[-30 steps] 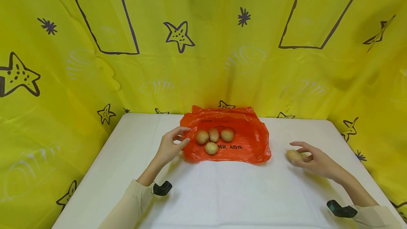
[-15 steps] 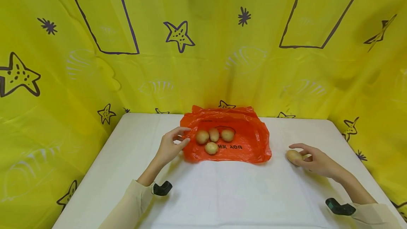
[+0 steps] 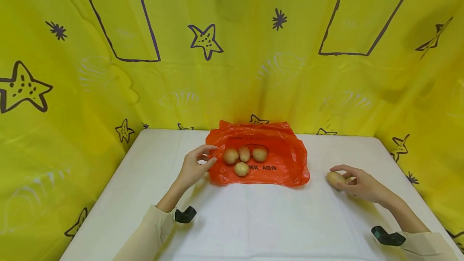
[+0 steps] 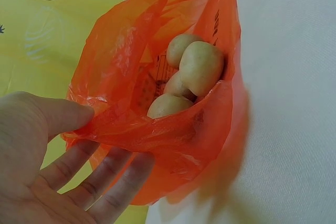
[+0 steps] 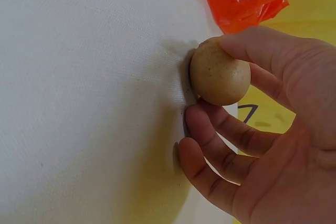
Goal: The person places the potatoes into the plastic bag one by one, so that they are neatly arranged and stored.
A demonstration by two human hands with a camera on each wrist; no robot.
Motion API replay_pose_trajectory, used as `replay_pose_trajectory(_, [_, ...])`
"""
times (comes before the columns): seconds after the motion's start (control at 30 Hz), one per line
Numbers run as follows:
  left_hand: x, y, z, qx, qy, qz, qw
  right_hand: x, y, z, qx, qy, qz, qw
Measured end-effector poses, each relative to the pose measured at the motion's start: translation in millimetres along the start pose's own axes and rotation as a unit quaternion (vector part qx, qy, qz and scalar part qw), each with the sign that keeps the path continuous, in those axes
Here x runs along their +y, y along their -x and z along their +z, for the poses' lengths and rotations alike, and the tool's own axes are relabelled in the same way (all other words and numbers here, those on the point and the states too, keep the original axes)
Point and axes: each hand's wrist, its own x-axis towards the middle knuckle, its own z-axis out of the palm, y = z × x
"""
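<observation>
A red plastic bag lies with its mouth wide toward me, dark lettering inside it. Several potatoes rest in the bag, bunched toward its left side. My left hand pinches the bag's left rim; in the left wrist view the thumb lies over the plastic and the other fingers are behind it. To the right of the bag, my right hand holds a single potato between thumb and fingers. That potato is at the white tabletop, apart from the bag.
A white cloth covers the table. Yellow curtains with star and fish drawings hang behind and on both sides. A dark wrist camera sits on the left wrist and another camera on the right.
Hardly anything differs. The right hand shifts very slightly around the potato, which stays in place. My left hand and the bag keep still.
</observation>
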Motion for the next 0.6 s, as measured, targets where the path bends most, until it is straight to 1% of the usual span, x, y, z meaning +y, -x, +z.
replay_pose_trajectory(0.2, [0.0,-0.5,-0.6,0.0,0.0,0.0,1.0,-3.2,0.9,-3.6,-0.007,0.019,0.001,0.9998])
replay_pose_trajectory(0.4, [-0.8,-1.0,-0.8,0.003,-0.002,0.007,1.0,-5.7,0.7,-8.2,-0.019,0.021,-0.001,0.9996])
replay_pose_trajectory(0.6, [-2.0,-1.9,-0.3,0.003,-0.001,0.01,0.9999,-5.2,1.9,-9.7,-0.02,0.025,-0.016,0.9994])
